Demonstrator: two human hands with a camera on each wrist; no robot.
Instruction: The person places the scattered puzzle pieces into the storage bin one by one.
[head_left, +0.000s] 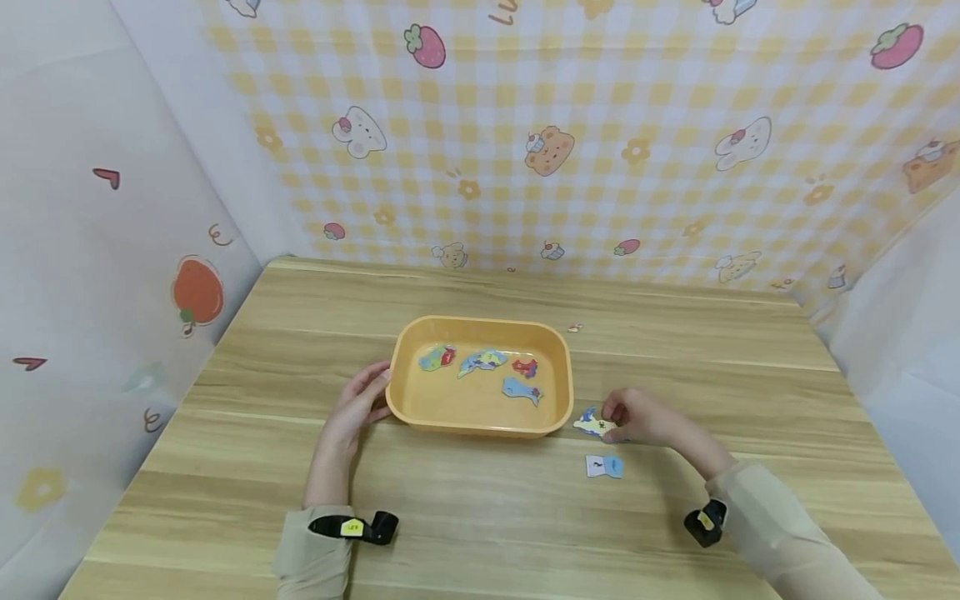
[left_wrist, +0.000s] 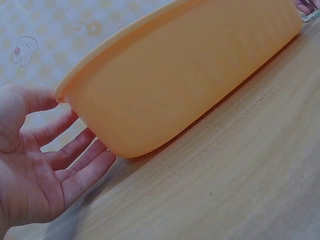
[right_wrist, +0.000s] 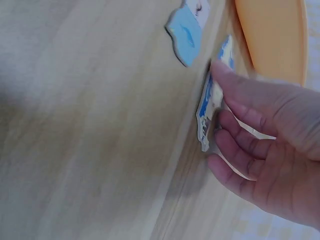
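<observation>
My left hand touches the left end of an orange plastic basin. In the left wrist view its thumb meets the rim and its extended fingers lie against the outer wall. To the right of the basin, my right hand pinches a cream-and-blue puzzle piece just over the table. The right wrist view shows the thumb on one edge of that piece, with the other fingers curled at its far side. A small white-and-light-blue puzzle piece lies nearer to me.
Inside the basin lie several flat pieces: a green-and-red one, a blue-and-yellow one, a red one and a blue fish-shaped one. Behind its right corner is a tiny piece. A checked cloth hangs behind the wooden table.
</observation>
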